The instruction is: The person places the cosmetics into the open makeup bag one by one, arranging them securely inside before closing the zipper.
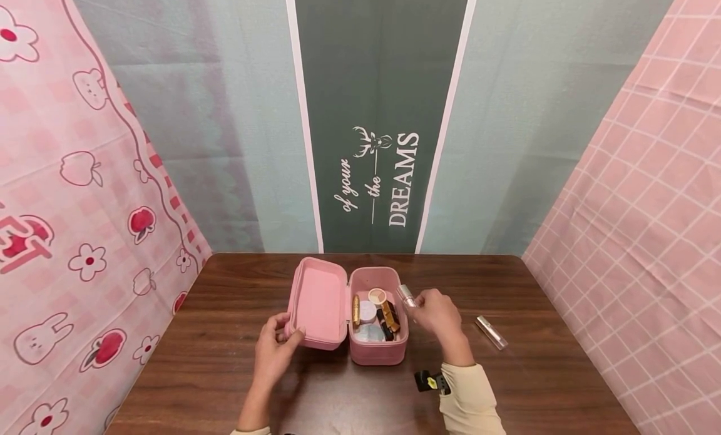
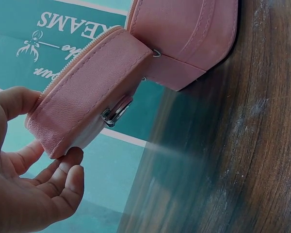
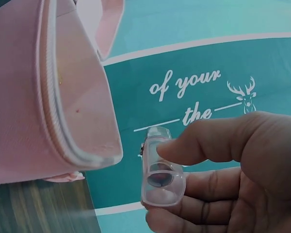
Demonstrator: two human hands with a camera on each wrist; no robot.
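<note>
A pink zippered makeup case (image 1: 378, 353) stands on the table with its lid (image 1: 320, 303) swung out to the left. My left hand (image 1: 274, 350) grips the lid's outer corner, thumb on the zipper edge and fingers beneath, as the left wrist view shows of the lid (image 2: 87, 82). Just right of the case's rim, my right hand (image 1: 438, 313) pinches a clear lip gloss tube (image 3: 162, 179) between thumb and fingers; its silvery cap end tilts up toward the case. Inside lie a gold tube (image 1: 356, 310), a round compact (image 1: 377, 296) and several other cosmetics.
Another lip gloss tube (image 1: 491, 333) lies on the brown wooden table (image 1: 214, 360), right of my right hand. A black wrist device (image 1: 432, 382) sits at my right sleeve. Printed cloths hang behind and on both sides of the table.
</note>
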